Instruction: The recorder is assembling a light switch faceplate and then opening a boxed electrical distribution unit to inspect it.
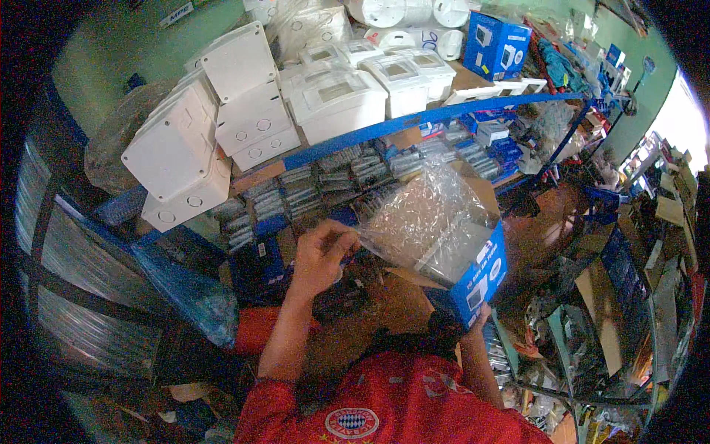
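Observation:
My left hand (319, 255) pinches the edge of a clear plastic bag (421, 211). The crinkled bag spreads out of the open top of a blue cardboard box (482, 285), whose brown inner flaps stand out. Something pale and flat shows through the plastic at the box's mouth; its kind is hard to make out. My right hand (477, 324) grips the box low on its near side, partly hidden behind it. The box is tilted in front of my chest.
White electrical enclosures (333, 96) and white junction boxes (251, 111) crowd a blue-edged shelf ahead. Another blue box (497, 46) stands there. Beneath lie small packed parts (303, 189). A blue plastic bag (188, 288) hangs at left; cluttered racks (599, 318) fill the right.

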Tool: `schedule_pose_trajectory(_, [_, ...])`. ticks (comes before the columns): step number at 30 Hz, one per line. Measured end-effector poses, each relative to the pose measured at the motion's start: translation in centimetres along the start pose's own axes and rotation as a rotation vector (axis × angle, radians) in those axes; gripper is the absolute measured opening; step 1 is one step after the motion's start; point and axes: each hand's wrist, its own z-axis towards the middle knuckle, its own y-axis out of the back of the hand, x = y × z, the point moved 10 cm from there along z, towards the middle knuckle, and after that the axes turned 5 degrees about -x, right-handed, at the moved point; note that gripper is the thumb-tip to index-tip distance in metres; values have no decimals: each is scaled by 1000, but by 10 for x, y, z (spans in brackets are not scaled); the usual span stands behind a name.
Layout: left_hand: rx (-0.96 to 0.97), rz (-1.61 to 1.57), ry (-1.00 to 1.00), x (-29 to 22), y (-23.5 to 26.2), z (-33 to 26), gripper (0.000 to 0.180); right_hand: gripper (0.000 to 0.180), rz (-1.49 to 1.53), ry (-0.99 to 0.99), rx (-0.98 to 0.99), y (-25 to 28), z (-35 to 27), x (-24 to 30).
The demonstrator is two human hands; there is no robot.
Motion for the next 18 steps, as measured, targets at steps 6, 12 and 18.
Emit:
schedule_pose_trajectory(6, [-185, 274, -169, -19, 7, -9, 12, 76, 61, -41, -82, 10, 3, -3])
schedule_pose_trajectory(12, [-239, -215, 78, 6, 3, -24, 10, 73, -35, -32, -38, 2, 6, 4])
schedule_pose_trajectory(18, [-245, -399, 184, 24, -3, -29, 9, 76, -124, -36, 53, 6, 5, 4])
